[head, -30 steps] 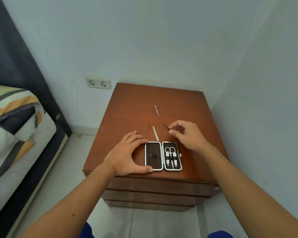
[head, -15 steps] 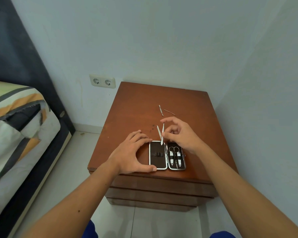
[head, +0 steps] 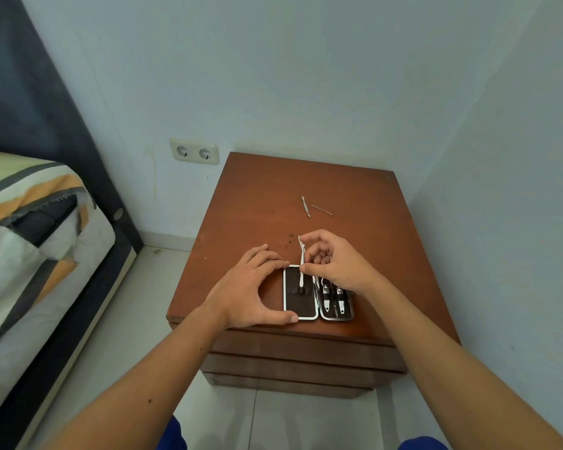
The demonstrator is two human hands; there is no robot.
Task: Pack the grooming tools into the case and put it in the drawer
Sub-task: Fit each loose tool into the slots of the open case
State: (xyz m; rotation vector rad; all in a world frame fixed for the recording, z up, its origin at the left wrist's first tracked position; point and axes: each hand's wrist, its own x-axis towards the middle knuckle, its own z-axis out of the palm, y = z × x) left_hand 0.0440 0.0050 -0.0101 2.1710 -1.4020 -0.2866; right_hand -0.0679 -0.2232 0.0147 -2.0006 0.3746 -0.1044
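Observation:
An open grooming case (head: 301, 305) lies flat near the front edge of a brown wooden nightstand (head: 257, 206). Its right half holds scissors and clippers (head: 333, 295). My left hand (head: 246, 287) braces the case's left side, thumb at the front corner. My right hand (head: 333, 264) pinches a slim white-and-metal tool (head: 301, 264), its lower tip over the elastic loops of the left half. Two thin metal tools, a flat pusher (head: 305, 206) and a fine pick (head: 321, 210), lie farther back on the top.
The nightstand has stacked drawer fronts (head: 303, 362) below its top, all closed. Walls stand behind and to the right. A double wall socket (head: 194, 152) is at the left of the nightstand. A bed (head: 30, 238) with striped bedding fills the left side.
My right hand picked a slim tool off the nightstand top and carried it back over the case's left half. My left hand stayed on the case.

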